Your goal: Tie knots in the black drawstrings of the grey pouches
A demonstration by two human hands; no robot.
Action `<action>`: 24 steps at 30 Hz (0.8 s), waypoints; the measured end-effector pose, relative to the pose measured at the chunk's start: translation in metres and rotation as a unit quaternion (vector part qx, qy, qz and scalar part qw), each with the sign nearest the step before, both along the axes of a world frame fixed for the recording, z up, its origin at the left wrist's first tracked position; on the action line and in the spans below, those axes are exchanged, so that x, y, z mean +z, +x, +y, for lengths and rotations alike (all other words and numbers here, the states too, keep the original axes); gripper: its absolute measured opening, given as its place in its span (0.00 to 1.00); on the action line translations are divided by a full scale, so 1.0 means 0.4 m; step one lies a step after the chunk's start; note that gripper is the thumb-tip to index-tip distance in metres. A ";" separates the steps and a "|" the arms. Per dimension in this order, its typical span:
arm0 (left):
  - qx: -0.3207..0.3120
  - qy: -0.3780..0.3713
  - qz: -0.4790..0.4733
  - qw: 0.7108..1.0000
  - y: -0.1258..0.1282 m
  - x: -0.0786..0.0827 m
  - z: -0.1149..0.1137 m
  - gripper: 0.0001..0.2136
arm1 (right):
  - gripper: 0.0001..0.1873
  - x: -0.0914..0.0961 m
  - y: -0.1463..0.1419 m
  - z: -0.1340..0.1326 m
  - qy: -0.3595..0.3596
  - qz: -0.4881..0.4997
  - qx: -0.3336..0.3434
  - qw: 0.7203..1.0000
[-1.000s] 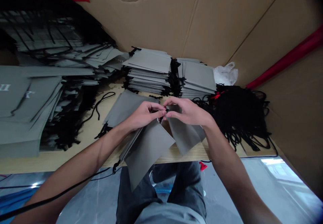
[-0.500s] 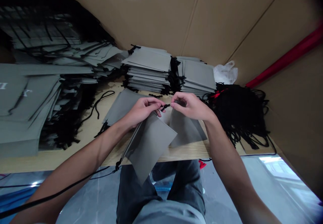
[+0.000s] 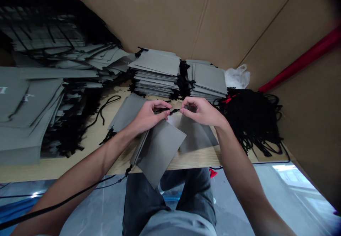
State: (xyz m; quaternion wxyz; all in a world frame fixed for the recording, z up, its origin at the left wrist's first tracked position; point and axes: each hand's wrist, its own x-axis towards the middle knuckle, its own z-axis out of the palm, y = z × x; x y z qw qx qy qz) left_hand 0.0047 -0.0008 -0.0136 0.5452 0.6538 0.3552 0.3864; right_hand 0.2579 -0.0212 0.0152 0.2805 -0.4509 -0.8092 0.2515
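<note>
My left hand (image 3: 149,115) and my right hand (image 3: 203,111) meet above the front of a wooden table (image 3: 87,142). Both pinch a short black cord (image 3: 170,111) stretched between their fingertips. The cord belongs to a grey drawstring pouch (image 3: 159,151) that hangs from my left hand and overhangs the table edge. A second grey pouch (image 3: 195,136) lies flat under my right hand. Another grey pouch (image 3: 127,111) lies flat behind my left wrist.
Two stacks of grey pouches (image 3: 157,72) (image 3: 207,80) stand at the back centre. Larger grey bags (image 3: 29,101) pile up at the left. A heap of black cords (image 3: 253,119) sits at the right beside a white plastic bag (image 3: 237,77). Cardboard walls (image 3: 213,19) enclose the table.
My hands have drawn slightly apart, so the black cord now shows taut between them. The pouch under my left hand has shifted a little left and up.
</note>
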 end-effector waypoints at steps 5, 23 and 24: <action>0.003 -0.030 0.038 0.999 -0.007 0.014 0.006 0.13 | 0.05 -0.013 0.010 0.011 -0.013 -0.119 0.010 0.993; 0.191 0.006 0.599 0.778 -0.278 0.065 0.150 0.21 | 0.13 -0.098 -0.100 0.037 -0.157 0.026 -0.179 0.971; 0.197 -0.002 0.573 0.795 -0.288 0.055 0.162 0.19 | 0.15 -0.103 -0.117 0.036 -0.204 0.055 -0.181 0.961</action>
